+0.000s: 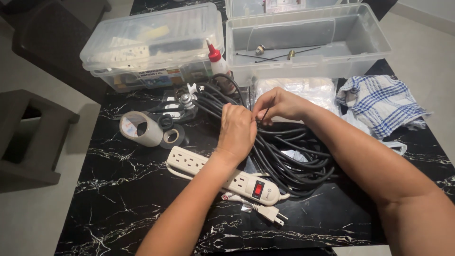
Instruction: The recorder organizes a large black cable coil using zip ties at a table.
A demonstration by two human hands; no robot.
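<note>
Black marble table [118, 189]: coiled black cable [294, 151] is gripped by left hand [237, 132]; thin cable tie [266, 111] (pinched by right hand [279, 104]) is best cinched snugly.

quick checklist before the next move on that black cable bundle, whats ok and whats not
1. Left hand gripping the coiled black cable: ok.
2. Right hand pinching the thin black tie: ok.
3. Tie wrapped round the bundle: cannot tell, the hands hide it.
4. Coil gathered tidily: not ok, loops splay out toward the right.
5. Power strip free of the coil: not ok, it lies against the coil under the left forearm.
6. Spare ties in the open clear box: ok.
</note>
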